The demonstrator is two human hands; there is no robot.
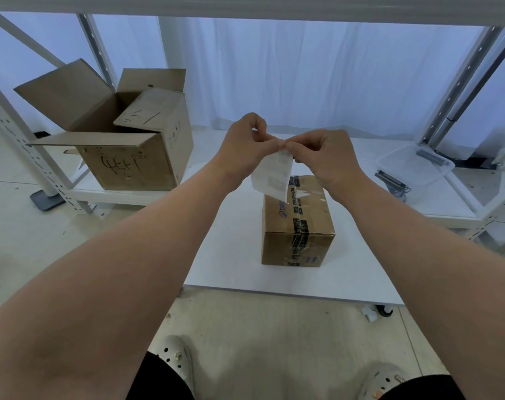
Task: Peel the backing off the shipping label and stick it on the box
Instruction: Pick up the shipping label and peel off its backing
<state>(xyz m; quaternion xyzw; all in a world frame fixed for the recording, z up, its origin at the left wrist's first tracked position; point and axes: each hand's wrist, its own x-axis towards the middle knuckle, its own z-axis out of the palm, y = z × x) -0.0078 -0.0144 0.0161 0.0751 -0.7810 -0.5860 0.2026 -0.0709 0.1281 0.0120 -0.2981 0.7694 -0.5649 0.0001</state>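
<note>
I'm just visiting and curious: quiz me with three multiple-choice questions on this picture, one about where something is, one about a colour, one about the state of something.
1. Where does the open box stand, seen from the taped box?
A) to its left, on a low shelf
B) to its right
C) on top of it

2. What colour is the top of the table?
A) black
B) white
C) green

3. What is the state of the shipping label?
A) stuck on the box
B) lying flat on the table
C) held in the air

Answers:
1 A: it sits far left on the low shelf, apart from the taped box.
2 B: the bare top around the taped box is white.
3 C: the left hand and the right hand pinch its top edge, and it hangs above the taped box.
</note>
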